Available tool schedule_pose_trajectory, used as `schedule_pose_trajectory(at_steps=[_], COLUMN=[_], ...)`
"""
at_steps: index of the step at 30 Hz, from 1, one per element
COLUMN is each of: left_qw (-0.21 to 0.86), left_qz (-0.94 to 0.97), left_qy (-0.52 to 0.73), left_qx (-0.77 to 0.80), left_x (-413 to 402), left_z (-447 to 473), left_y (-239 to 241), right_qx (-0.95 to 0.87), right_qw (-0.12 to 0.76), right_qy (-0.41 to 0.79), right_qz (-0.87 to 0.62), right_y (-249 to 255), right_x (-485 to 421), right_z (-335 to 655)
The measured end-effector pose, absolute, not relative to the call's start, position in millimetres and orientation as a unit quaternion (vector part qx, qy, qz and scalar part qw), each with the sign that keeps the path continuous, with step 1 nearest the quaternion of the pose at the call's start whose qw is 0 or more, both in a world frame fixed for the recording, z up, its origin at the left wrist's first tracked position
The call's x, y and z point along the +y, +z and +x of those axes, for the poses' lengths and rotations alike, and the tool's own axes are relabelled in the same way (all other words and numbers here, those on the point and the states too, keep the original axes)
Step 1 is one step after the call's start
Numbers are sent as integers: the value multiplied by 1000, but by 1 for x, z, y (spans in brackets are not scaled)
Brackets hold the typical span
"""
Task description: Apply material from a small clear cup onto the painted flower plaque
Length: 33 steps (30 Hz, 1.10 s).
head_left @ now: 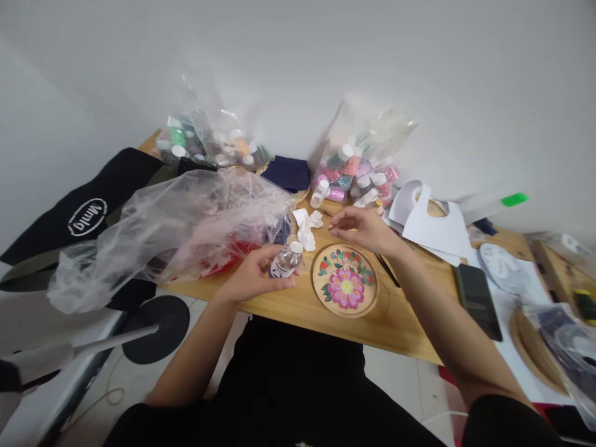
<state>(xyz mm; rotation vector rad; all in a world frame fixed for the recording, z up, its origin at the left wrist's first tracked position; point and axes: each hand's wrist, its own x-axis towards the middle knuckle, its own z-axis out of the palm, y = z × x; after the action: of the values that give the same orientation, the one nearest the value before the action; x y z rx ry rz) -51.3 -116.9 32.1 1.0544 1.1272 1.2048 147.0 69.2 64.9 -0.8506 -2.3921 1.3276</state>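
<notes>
My left hand (258,273) is wrapped round a small clear bottle (285,261) with a blue-and-white label and a whitish top, tilted over the table's front edge. Further right and higher, my right hand (356,226) has thumb and fingers pinched together. Something small and dark shows at its fingertips, too small to name. Between and below the hands lies a round wooden plate (321,298), painted with a large pink flower, red blossoms and green leaves. Crumpled white tissue (305,231) lies just behind the bottle.
A big clear plastic bag (186,211) covers the table's left part. Bags of coloured bead bottles (344,171) stand along the wall. To the right are white paper cut-outs (433,226), a dark phone (478,301) and a dark thin stick (387,270) by my right forearm.
</notes>
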Motion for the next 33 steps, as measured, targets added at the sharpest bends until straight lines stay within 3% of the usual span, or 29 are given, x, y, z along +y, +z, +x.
schedule_pose_trajectory(at_steps=[6, 15, 19, 26, 33], left_qw=[500, 417, 376, 200, 77], left_qz=[429, 396, 402, 496, 564], left_qy=[530, 566, 587, 604, 608], left_qx=[534, 591, 594, 592, 553], left_x=[-122, -122, -122, -123, -123], left_z=[-48, -47, -44, -30, -16], left_y=[30, 19, 12, 10, 22], right_qx=[-862, -884, -895, -877, -835], right_qw=[130, 94, 166, 296, 322], right_qy=[372, 277, 226, 316, 399], right_qz=[-321, -365, -347, -210, -200], right_y=[26, 22, 38, 95, 107], right_x=[70, 67, 50, -27, -47], right_z=[149, 150, 148, 128, 123])
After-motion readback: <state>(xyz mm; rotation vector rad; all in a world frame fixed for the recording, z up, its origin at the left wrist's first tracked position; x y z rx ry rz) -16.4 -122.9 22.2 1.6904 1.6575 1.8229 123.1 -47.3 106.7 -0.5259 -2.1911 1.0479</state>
